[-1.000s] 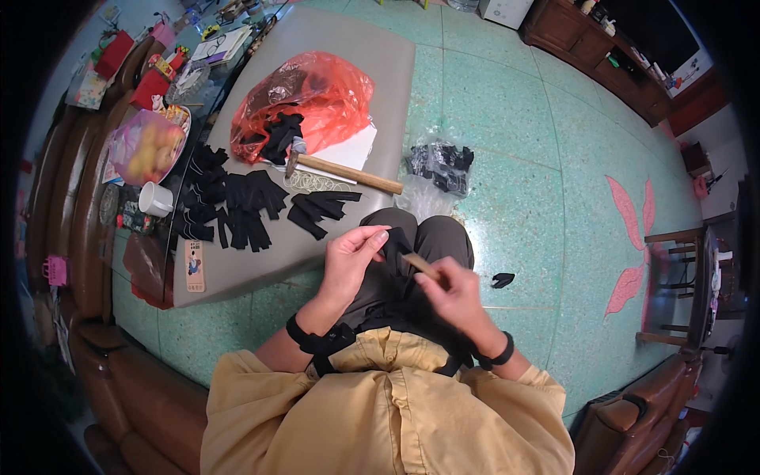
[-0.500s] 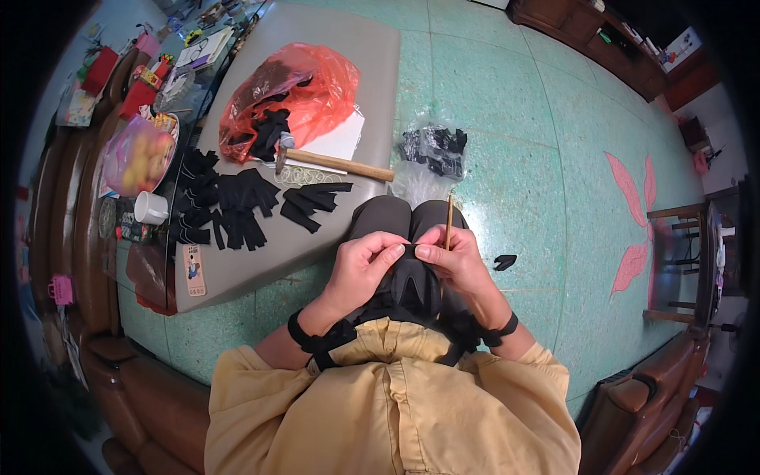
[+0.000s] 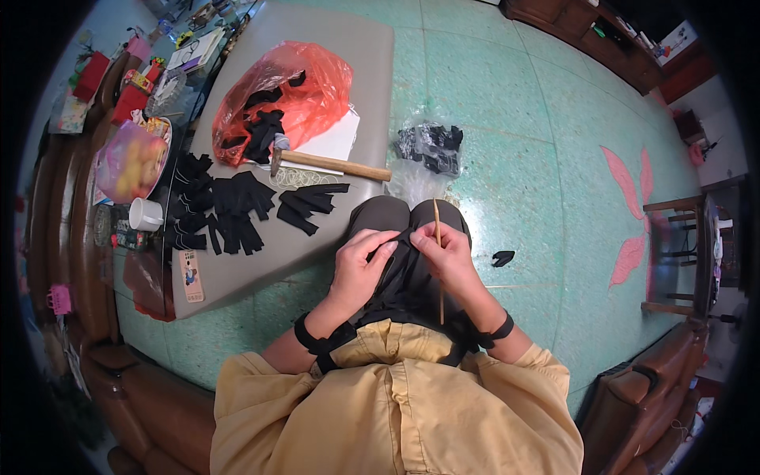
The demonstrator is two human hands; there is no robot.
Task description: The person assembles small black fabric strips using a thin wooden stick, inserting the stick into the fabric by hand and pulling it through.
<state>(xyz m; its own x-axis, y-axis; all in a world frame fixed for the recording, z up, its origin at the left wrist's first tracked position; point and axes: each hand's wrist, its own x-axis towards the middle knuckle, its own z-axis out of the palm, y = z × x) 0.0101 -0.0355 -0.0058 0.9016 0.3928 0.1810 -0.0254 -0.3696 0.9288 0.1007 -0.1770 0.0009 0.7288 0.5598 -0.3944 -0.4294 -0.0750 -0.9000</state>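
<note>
Over my lap, my left hand (image 3: 362, 265) pinches one side of a small black fabric piece (image 3: 404, 238). Thumb and fingers of my right hand (image 3: 445, 257) grip the piece's other side. A thin pointed wooden stick (image 3: 441, 305) also sits in my right hand, running up past the fingers and down below the palm. The black piece is hard to make out against my dark trousers. To the left, on a grey padded bench, lie several black fabric strips (image 3: 309, 207) and a larger heap of them (image 3: 237, 207).
A wooden-handled hammer (image 3: 336, 164) lies across the bench beside pale loops (image 3: 297, 178) and a red plastic bag (image 3: 324, 87) holding black pieces. On the floor ahead is a clear bag (image 3: 431, 148) of black pieces; a small black scrap (image 3: 503, 258) lies right. A white mug (image 3: 147, 214) stands left.
The wooden stick has swung downward in my right hand, its lower end now below the palm. Both hands have shifted slightly, still pinching the black fabric piece.
</note>
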